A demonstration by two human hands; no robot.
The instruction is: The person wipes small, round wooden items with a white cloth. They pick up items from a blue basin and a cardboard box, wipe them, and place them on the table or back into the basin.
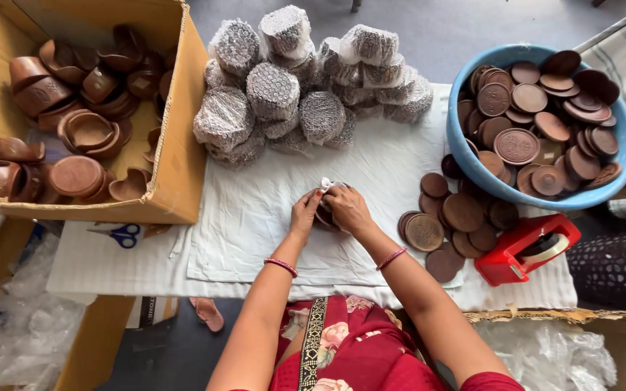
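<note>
On the white cloth, left hand and right hand seemingly around a brown piece.

My cloth is white, my basin light blue and full of reddish-brown clay lids stamped with round patterns. My tape dispenser is bright red, my scissors blue-handled, my box plain tan. My wrapped bundles show silvery dotted film, my bangles are red
</note>
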